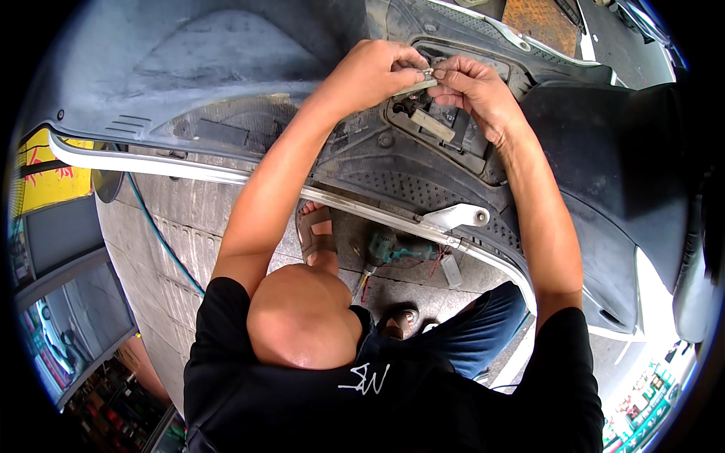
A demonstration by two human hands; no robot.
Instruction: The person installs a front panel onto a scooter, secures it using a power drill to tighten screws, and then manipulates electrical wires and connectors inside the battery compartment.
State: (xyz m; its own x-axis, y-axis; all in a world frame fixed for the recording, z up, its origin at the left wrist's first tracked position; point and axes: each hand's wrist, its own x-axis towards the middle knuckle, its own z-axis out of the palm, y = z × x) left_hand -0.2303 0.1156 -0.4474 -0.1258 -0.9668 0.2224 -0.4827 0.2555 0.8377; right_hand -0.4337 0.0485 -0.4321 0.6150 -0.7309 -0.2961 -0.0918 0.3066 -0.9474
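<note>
Over the dark footboard of a scooter [370, 140], both my hands meet fingertip to fingertip. My left hand [377, 72] is closed in a pinch, and my right hand [477, 89] pinches from the other side. Between the fingertips shows a small metallic piece [428, 72], too small to name exactly. Just below it is a pale, dirty strip [415, 88], partly covered by the fingers. Underneath lies an uncovered battery compartment [483, 155] with a dark battery [462, 121] inside. A beige block [433, 125] rests across the battery, next to dark wiring.
Below the footboard, a teal cordless drill [393, 251] lies on the paved ground by my sandalled foot [317, 230]. A silver side rail [362, 208] with a folded footrest [457, 217] runs along the scooter. The black seat side [604, 143] is at right; a green hose [158, 226] crosses the paving.
</note>
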